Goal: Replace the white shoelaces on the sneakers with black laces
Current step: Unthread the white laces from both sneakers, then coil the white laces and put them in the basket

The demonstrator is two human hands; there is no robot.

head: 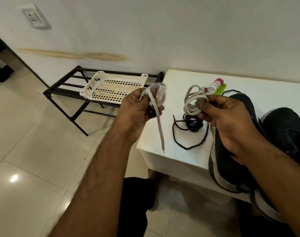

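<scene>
My left hand [137,108] grips a bunched white lace [156,94] left of the white table [156,137]; one loose end of that lace hangs down past the table's edge. My right hand [227,124] pinches a second coiled white lace [192,101] above the table. Under that coil a tangle of black laces [191,125] lies on the tabletop. Two dark sneakers rest at the table's right: one [231,168] with a grey sole lies partly under my right forearm, the other [289,130] sits further right.
A small pink-capped bottle [215,85] and a green object [221,88] lie at the table's back. A black metal rack [65,88] with a white perforated plastic tray [111,86] stands by the wall on the left. Tiled floor spreads below; my legs are beneath the table edge.
</scene>
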